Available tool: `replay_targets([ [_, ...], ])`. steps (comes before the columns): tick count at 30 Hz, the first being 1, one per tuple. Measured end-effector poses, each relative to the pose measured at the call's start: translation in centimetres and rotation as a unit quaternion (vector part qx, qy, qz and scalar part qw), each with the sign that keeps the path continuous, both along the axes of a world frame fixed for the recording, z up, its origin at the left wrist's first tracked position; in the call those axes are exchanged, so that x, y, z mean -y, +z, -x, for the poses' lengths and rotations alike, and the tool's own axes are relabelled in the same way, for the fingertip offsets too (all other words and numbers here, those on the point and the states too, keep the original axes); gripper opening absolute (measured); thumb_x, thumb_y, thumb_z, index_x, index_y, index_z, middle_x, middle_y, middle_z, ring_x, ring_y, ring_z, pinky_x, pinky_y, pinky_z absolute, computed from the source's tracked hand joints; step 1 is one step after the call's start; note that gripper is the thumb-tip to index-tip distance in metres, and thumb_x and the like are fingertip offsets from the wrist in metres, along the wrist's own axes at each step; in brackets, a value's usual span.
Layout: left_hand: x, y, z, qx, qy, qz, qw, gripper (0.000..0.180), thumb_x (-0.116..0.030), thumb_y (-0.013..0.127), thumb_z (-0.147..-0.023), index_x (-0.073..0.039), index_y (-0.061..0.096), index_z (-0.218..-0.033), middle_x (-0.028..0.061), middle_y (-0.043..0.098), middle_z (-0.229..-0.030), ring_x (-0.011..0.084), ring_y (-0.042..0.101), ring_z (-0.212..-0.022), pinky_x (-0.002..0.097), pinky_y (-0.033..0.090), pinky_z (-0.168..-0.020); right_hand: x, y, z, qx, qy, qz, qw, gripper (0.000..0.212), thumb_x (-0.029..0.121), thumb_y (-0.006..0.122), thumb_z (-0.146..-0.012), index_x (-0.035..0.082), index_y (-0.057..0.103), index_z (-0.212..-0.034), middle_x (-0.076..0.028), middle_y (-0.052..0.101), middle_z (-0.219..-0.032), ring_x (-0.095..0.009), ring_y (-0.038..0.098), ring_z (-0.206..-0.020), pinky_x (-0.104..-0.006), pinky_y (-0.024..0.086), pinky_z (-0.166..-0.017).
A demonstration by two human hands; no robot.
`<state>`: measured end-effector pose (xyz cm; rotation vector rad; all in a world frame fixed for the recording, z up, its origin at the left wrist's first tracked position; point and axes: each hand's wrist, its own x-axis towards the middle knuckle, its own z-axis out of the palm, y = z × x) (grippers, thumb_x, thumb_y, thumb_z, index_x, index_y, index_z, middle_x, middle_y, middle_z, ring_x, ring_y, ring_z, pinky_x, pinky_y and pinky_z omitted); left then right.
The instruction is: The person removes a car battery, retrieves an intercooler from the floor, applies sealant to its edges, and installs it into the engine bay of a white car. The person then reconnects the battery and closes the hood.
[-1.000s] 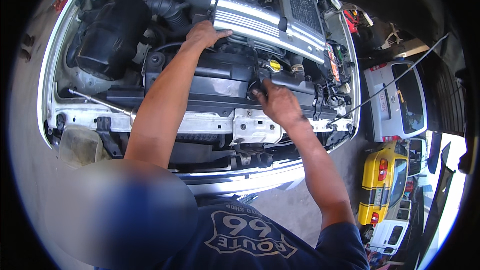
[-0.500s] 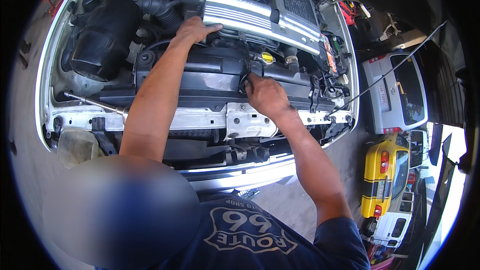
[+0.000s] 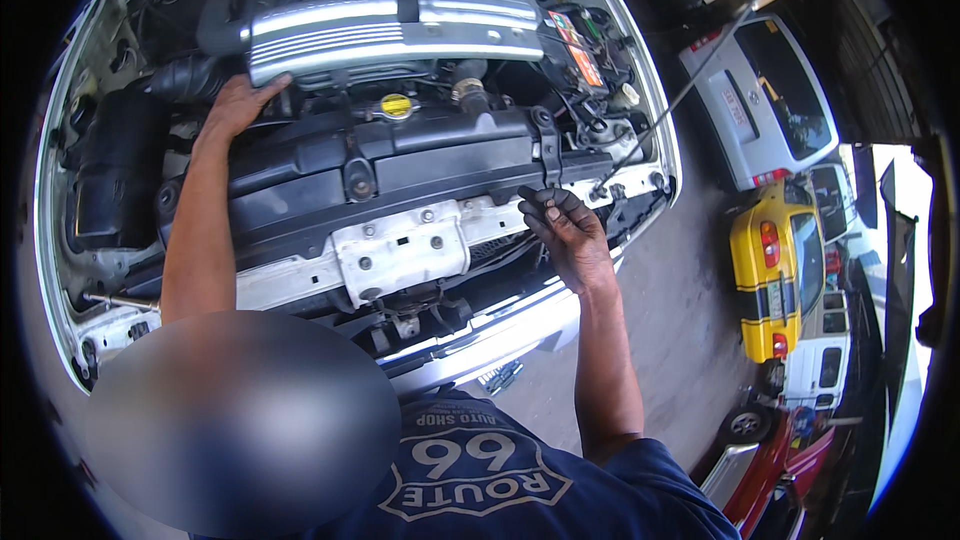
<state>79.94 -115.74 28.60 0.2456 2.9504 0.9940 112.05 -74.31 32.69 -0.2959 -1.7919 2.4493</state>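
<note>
My left hand [image 3: 238,105] rests at the lower left end of the ribbed silver engine cover [image 3: 330,38], thumb stretched along its edge and fingers partly out of sight. My right hand [image 3: 568,230] is raised over the front right of the engine bay, its fingers blackened and curled with the thumb pressed in. A small dark thing seems to be between the fingertips; I cannot make out what. Left of it lies the black radiator top [image 3: 300,155], with a bracket [image 3: 359,178] at its middle and a yellow-labelled cap [image 3: 397,106] behind.
A chrome long-handled tool [image 3: 120,300] lies across the front left, partly behind my forearm. The white front crossmember [image 3: 400,245] runs along the bay. A thin prop rod [image 3: 690,85] rises at the right. A silver van [image 3: 765,105] and yellow car [image 3: 765,275] stand beyond.
My right hand has come away from the middle of the radiator top and moved right and toward me. My left hand stays by the engine cover. The whole view has swung to the right.
</note>
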Motion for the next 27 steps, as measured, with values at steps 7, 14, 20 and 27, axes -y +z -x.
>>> replay_targets([
  [7,-0.3,0.5,-0.4,0.003,-0.016,-0.018,1.0,0.086,-0.078,0.06,-0.079,-0.004,0.069,-0.12,0.0226,0.068,-0.117,0.0367,0.062,-0.115,0.0437,0.045,-0.099,-2.9,-1.4,-1.3,0.001,-0.041,-0.073,0.996,0.02,0.015,0.06,-0.1,0.006,0.062,-0.118,-0.012,0.064,-0.126,-0.025,0.062,-0.115,-0.039,0.05,-0.097],
  [14,-0.2,2.1,-3.7,-0.085,0.158,-0.053,0.982,0.07,-0.06,0.063,-0.088,0.003,0.067,-0.119,0.0232,0.068,-0.112,0.0345,0.065,-0.107,0.0402,0.049,-0.093,-1.0,-1.7,-1.3,-0.021,-0.023,-0.012,0.999,0.022,0.019,0.062,-0.096,0.002,0.063,-0.111,-0.007,0.065,-0.098,-0.018,0.062,-0.094,-0.0331,0.05,-0.089],
  [20,-4.4,5.5,-18.8,0.148,0.034,-0.738,0.657,0.037,-0.022,0.035,-0.105,0.005,0.058,-0.116,0.0136,0.067,-0.106,0.0243,0.067,-0.099,0.0348,0.057,-0.091,6.3,-0.4,-0.3,0.0,0.027,0.122,0.992,0.015,0.023,0.066,-0.093,0.009,0.061,-0.096,-0.001,0.057,-0.081,-0.013,0.056,-0.074,-0.0314,0.049,-0.066],
  [27,-9.4,2.8,-27.9,0.301,-0.002,-0.762,0.574,0.043,-0.023,0.044,-0.103,0.006,0.052,-0.133,0.0211,0.061,-0.132,0.0311,0.059,-0.125,0.0405,0.047,-0.109,13.0,2.6,0.4,-0.162,0.135,-0.452,0.867,0.029,0.0,0.076,-0.082,0.007,0.073,-0.11,-0.002,0.061,-0.092,-0.008,0.051,-0.071,-0.0236,0.043,-0.059],
])
